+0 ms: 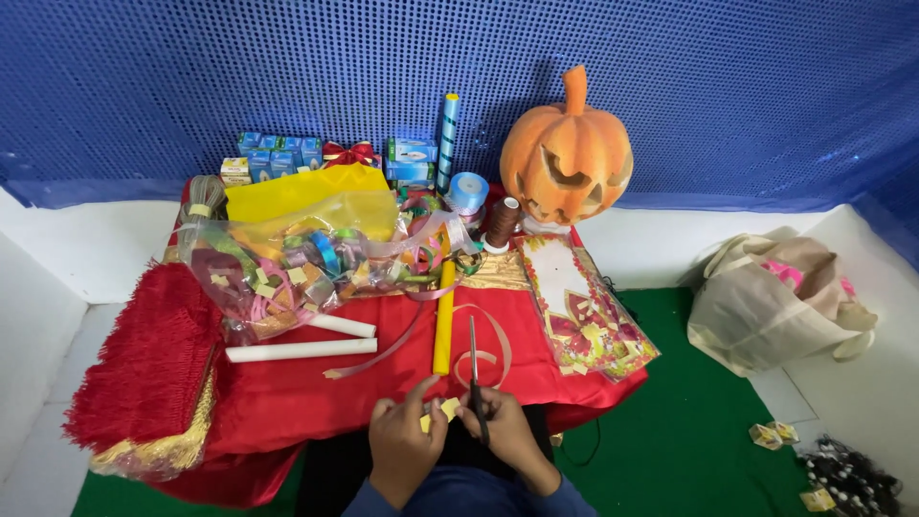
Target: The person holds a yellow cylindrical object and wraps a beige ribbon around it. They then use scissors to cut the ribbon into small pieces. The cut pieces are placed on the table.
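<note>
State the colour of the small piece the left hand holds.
Pale yellow piece, pinched by the left hand; head view.

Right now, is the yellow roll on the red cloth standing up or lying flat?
Lying flat: the yellow roll rests lengthwise on the red cloth.

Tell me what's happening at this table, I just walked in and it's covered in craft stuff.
A person sits at a table draped in red cloth. Their right hand holds scissors, blades pointing away, while the left hand pinches a small yellow piece beside them. Beyond lie a yellow roll, a bag of ribbons, two white rolls and an orange pumpkin.
</note>
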